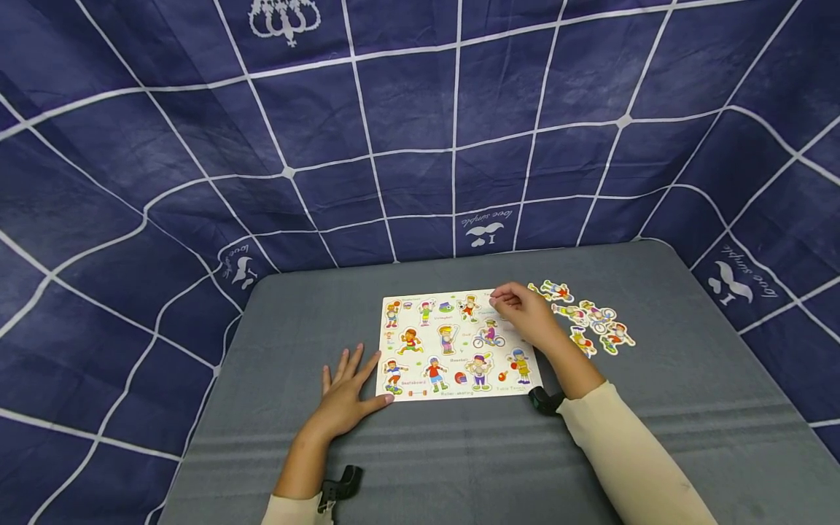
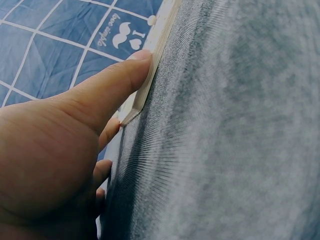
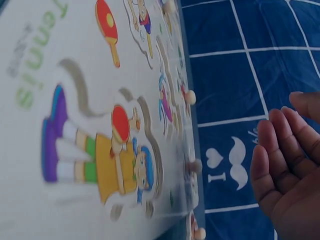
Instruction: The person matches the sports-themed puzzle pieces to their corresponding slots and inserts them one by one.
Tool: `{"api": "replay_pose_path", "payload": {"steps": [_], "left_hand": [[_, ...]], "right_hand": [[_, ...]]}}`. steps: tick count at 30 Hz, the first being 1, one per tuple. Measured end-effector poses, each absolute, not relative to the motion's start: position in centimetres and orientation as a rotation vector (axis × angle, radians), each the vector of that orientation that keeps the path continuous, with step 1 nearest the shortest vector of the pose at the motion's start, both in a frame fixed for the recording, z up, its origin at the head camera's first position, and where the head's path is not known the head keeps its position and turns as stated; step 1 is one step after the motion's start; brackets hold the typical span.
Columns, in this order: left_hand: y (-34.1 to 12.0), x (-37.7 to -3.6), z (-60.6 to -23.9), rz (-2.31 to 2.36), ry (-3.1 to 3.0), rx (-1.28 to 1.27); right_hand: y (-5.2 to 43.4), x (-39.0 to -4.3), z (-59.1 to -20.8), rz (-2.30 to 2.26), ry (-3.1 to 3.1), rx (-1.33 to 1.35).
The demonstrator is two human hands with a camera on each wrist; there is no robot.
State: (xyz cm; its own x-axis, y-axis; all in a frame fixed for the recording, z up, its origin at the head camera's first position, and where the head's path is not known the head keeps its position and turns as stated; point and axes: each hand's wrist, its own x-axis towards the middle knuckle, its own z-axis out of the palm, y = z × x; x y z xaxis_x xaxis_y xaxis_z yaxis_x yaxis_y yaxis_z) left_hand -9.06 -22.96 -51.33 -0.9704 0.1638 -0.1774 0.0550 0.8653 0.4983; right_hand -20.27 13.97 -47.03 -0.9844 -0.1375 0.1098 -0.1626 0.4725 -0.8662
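A wooden peg puzzle board (image 1: 426, 390) with cartoon sports figures lies flat on the grey table. My left hand (image 1: 344, 401) spreads its fingers beside the board's left edge, with the thumb (image 2: 132, 70) on the near left corner. Over the far right part of the board, my right hand (image 1: 528, 313) hovers, thumb and fingertips close together. Its fingers look loosely bent in the right wrist view, and nothing shows between them. Close to that wrist camera is the recessed table tennis figure (image 3: 117, 160). Small round knobs (image 3: 190, 97) stick up from the board farther along.
Several loose figure pieces (image 1: 617, 337) lie in a cluster right of the board, partly beyond my right forearm. Grey cloth covers the table (image 1: 446, 459). A blue curtain (image 1: 407, 189) with white lines hangs behind and at both sides.
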Motion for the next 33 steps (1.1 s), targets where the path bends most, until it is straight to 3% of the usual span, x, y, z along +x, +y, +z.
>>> {"api": "replay_pose_path", "payload": {"steps": [33], "left_hand": [[-22.9, -9.0, -51.5, 0.786, 2.838, 0.162]], "right_hand": [[20.9, -16.6, -48.0, 1.579, -2.507, 0.150]]}}
